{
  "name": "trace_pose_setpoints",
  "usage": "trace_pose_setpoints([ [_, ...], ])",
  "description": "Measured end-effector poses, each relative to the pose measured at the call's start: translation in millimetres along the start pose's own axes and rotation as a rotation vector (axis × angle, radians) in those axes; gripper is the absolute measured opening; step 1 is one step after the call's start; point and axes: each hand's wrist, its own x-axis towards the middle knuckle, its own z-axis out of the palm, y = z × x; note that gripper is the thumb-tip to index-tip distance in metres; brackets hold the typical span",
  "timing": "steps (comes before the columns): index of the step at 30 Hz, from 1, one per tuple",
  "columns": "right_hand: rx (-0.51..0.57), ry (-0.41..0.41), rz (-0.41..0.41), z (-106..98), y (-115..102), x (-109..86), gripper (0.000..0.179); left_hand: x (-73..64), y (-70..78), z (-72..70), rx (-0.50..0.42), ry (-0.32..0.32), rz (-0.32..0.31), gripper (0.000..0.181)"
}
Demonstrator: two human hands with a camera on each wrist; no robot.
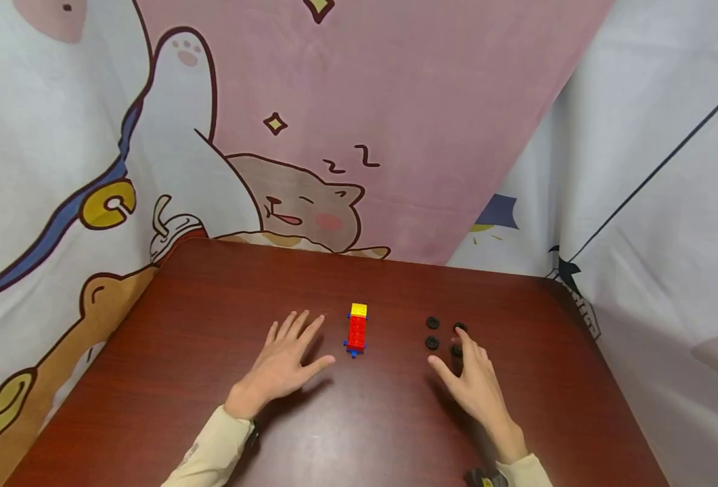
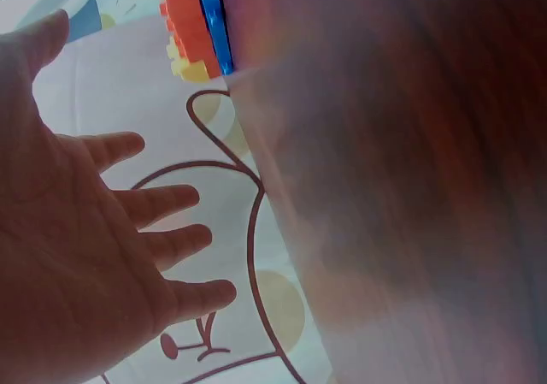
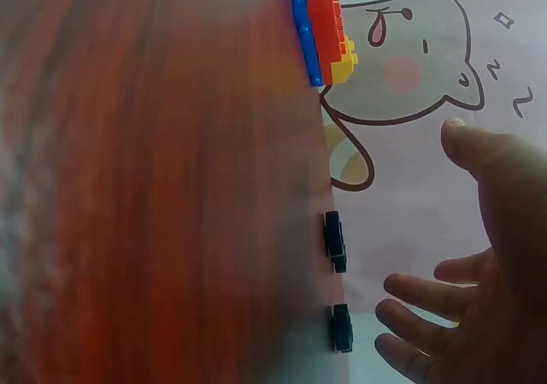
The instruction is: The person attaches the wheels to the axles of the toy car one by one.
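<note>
A toy brick vehicle (image 1: 356,333) lies on the table between the hands, with red bricks, a yellow brick (image 1: 359,310) at its far end and a blue base (image 3: 302,38) below. My left hand (image 1: 285,358) is to its left, fingers spread and holding nothing; the left wrist view also shows the bricks (image 2: 190,25) beyond the thumb. On the right lie several small black wheels (image 1: 432,343). Close over them is my right hand (image 1: 477,385), thumb and fingers apart with nothing held. It partly covers the two right-hand wheels. Two wheels (image 3: 342,327) show beside its fingers in the right wrist view.
The dark red-brown wooden table (image 1: 243,284) reaches back to a pink and white cartoon-cat cloth (image 1: 432,135) along its far edge. White cloth (image 1: 657,223) hangs on the right side. A dark object (image 1: 477,477) shows at the right wrist by the sleeve.
</note>
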Motion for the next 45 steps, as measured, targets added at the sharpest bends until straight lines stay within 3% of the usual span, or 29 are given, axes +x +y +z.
trace_pose_setpoints([
  [6,0.052,0.020,0.004,6,2,0.3,0.082,0.9,14.6,12.1,-0.017,0.039,0.008,0.075],
  [14,0.151,0.040,0.038,15,3,2.1,0.069,4.6,32.1,19.7,-0.145,0.071,-0.043,0.065],
  [20,0.132,0.047,0.029,21,4,5.3,0.067,6.2,36.0,23.7,-0.117,0.063,-0.042,0.066],
  [26,0.172,-0.004,0.072,23,3,8.6,0.063,11.5,42.3,27.7,-0.085,0.135,-0.010,0.048],
  [34,0.112,0.030,0.088,27,3,19.6,0.057,32.2,51.9,37.1,-0.113,0.205,-0.102,0.036],
  [39,0.059,0.012,0.124,29,2,24.6,0.058,43.1,52.6,43.5,-0.085,0.182,-0.153,0.038],
  [45,0.026,0.010,0.151,30,1,29.2,0.053,55.1,50.9,49.0,-0.170,0.085,-0.234,0.053],
])
